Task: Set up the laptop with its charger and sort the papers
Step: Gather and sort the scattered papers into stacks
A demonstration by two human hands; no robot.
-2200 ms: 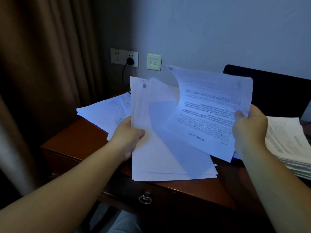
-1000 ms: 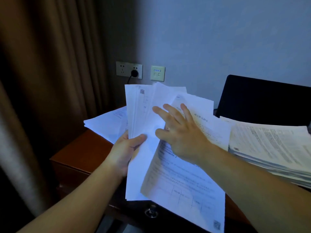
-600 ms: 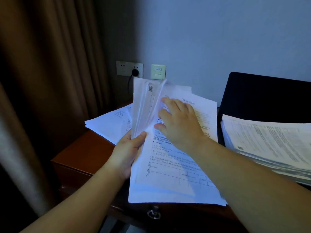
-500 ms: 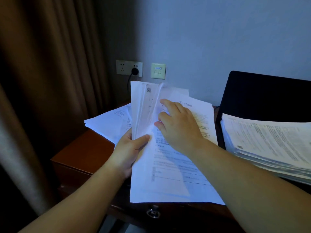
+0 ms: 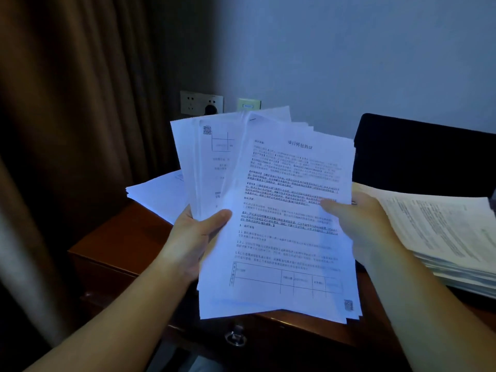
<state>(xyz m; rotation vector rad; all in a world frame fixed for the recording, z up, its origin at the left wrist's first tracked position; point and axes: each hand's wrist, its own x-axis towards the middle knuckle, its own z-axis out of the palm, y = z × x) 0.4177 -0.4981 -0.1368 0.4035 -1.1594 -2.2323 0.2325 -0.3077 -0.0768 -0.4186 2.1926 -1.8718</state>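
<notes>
- Left hand (image 5: pixel 193 232): holds a fanned sheaf of papers (image 5: pixel 204 167) from its lower left, thumb laid across the front, the other fingers hidden behind. Held above the front left part of the bench (image 5: pixel 112 237), not resting on it.
- Right hand (image 5: pixel 359 224): pinches the front sheet (image 5: pixel 290 216) at its right edge, thumb on the printed face, fingers behind the page. Whether it holds one sheet alone or several under it cannot be told.
- Front sheet: printed page with a heading at top, a table near the bottom and a code mark in the lower right corner. Long axis runs away from the person, heading end farthest, slightly tilted. It overlaps the left hand's sheaf, touching it along the left side.
- Key relation: the front sheet lies between the two hands, its right edge already in the right hand; the thick stack (image 5: pixel 440 237) lies just right of that hand, on the right side of the bench, so the right hand is nearer for setting the sheet there. The loose pile (image 5: pixel 158 194) at the back left corner lies behind the left hand.
- Laptop (image 5: pixel 424 154): dark lid upright at the back right of the bench, behind the thick stack.
- Wall socket (image 5: pixel 201 102): a black plug sits in it, above the back left corner; the cord is hidden by the papers.
- Judgement: sorting is mid-way; the front sheet awaits a pile.
</notes>
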